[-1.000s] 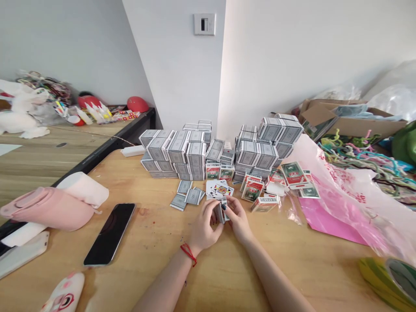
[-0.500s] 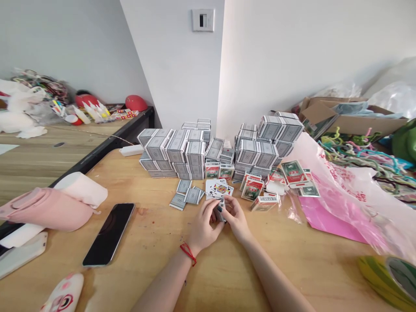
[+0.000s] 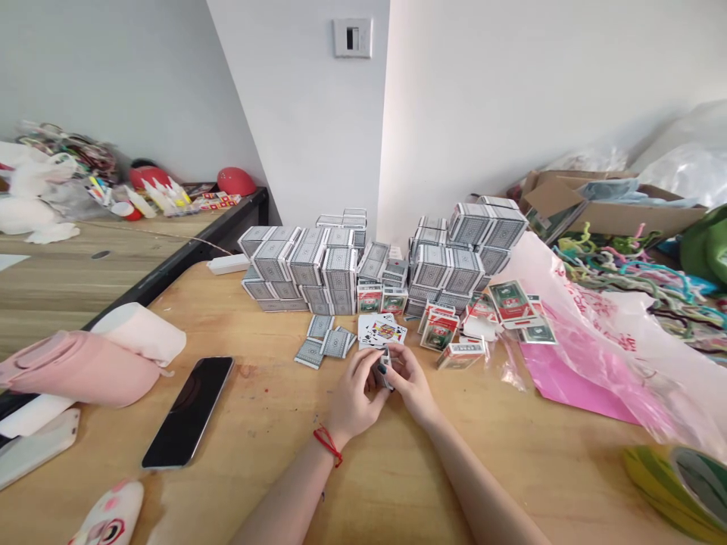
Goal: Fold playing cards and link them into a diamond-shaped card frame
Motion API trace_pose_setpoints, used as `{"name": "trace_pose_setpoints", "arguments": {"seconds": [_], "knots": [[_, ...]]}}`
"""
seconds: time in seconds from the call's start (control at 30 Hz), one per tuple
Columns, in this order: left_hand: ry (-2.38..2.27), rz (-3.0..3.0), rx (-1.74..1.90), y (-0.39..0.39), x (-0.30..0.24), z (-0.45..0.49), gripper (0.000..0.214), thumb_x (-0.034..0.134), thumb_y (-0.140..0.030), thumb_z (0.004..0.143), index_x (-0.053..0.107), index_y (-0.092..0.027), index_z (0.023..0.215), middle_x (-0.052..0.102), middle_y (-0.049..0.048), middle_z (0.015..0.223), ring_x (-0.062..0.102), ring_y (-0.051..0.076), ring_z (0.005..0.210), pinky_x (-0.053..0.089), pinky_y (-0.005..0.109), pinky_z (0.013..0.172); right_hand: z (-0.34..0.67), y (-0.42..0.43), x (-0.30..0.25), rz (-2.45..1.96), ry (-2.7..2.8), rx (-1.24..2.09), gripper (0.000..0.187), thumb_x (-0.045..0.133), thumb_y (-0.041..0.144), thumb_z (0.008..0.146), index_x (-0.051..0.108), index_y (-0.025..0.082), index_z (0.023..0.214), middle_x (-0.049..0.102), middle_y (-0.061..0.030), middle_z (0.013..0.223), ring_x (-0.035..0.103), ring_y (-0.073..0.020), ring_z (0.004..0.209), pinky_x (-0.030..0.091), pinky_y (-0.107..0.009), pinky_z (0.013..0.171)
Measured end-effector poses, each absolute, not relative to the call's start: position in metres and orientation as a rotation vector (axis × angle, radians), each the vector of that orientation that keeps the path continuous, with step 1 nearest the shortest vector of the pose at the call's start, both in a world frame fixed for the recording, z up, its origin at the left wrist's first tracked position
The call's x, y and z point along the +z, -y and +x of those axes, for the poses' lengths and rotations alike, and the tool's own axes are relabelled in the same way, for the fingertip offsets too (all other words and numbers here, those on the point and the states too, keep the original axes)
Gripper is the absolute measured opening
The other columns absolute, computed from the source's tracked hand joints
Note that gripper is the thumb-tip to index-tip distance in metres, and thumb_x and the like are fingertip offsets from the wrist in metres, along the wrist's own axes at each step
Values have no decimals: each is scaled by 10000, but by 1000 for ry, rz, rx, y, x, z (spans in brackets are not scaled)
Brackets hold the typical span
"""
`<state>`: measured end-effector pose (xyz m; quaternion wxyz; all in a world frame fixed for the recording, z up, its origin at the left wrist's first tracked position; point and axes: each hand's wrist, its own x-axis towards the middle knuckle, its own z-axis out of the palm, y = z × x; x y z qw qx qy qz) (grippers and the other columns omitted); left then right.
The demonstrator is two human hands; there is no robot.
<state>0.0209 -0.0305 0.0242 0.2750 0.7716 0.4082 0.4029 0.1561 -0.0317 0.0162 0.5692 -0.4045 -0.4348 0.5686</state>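
— What do we find in the hands?

— We see the left hand [image 3: 355,390] and the right hand [image 3: 410,386] brought together over the desk [image 3: 397,477]. Both are closed on one small pack of cards [image 3: 385,369]. The fingers of each curl in around it, so neither hand is spread.

— And where does the pack sit?

— Between the fingertips, held on edge, just in front of the face-up cards [image 3: 382,331] fanned on the desk. Whether it touches the wood, we cannot tell.

— How do we read the pose?

— Both bare forearms come up from the lower edge of the view and converge at the pack. The palms are turned toward each other. The left wrist carries a red string bracelet [image 3: 328,444].

— What do we note around them?

— A few face-down cards [image 3: 326,344] lie just left of the fan, and green-and-red card boxes [image 3: 461,353] lie to its right. Behind, grey wrapped packs [image 3: 310,265] stand stacked near the wall. A black phone [image 3: 188,411] lies well apart to the left, and a pink plastic bag [image 3: 579,341] spreads out on the right.
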Motion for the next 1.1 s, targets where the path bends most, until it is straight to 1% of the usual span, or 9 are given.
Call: {"name": "trace_pose_setpoints", "arguments": {"seconds": [0.2, 0.47, 0.57, 0.63, 0.7, 0.97, 1.1], "knots": [[-1093, 2067, 1099, 30, 21, 20, 542, 591, -186, 719, 408, -242, 1226, 471, 107, 1179, 511, 230, 1028, 486, 387, 799, 158, 31, 17, -972, 1007, 1324, 352, 654, 369, 698, 542, 220, 996, 597, -47, 952, 570, -192, 850, 449, -298, 753], [-1105, 2066, 1088, 30, 18, 18, 563, 584, -182, 721, 389, -254, 1245, 469, 104, 1173, 548, 197, 919, 517, 334, 705, 159, 29, 16, -960, 980, 1343, 354, 669, 365, 680, 552, 225, 983, 593, -40, 940, 560, -192, 861, 444, -300, 759], [-1102, 2061, 1094, 30, 18, 18, 553, 578, -179, 723, 393, -252, 1240, 468, 102, 1168, 555, 158, 801, 520, 316, 667, 159, 30, 18, -947, 998, 1360, 361, 671, 367, 679, 552, 224, 988, 593, -39, 938, 560, -187, 854, 443, -292, 755], [-1090, 2044, 1103, 31, 18, 18, 546, 568, -169, 726, 393, -248, 1237, 465, 98, 1163, 535, 120, 696, 519, 300, 625, 160, 30, 18, -935, 1016, 1376, 361, 672, 365, 681, 552, 224, 991, 592, -39, 941, 559, -186, 859, 444, -290, 756], [-1081, 2031, 1109, 31, 18, 19, 547, 565, -159, 723, 392, -246, 1235, 464, 94, 1158, 513, 100, 644, 516, 291, 598, 161, 29, 18, -917, 1033, 1398, 358, 673, 363, 684, 553, 224, 991, 595, -39, 940, 559, -188, 865, 444, -293, 762], [-1068, 2038, 1067, 31, 18, 19, 545, 563, -172, 732, 388, -243, 1243, 461, 109, 1178, 549, 142, 758, 524, 311, 649, 164, 28, 15, -910, 1050, 1440, 414, 693, 382, 656, 548, 225, 1011, 605, -51, 966, 568, -211, 874, 461, -330, 756], [-1068, 2082, 1109, 31, 18, 18, 538, 580, -188, 725, 400, -239, 1229, 472, 109, 1166, 545, 197, 919, 518, 338, 721, 164, 29, 14, -908, 1033, 1445, 425, 707, 392, 639, 551, 230, 999, 607, -47, 959, 568, -213, 876, 457, -328, 756]]}}
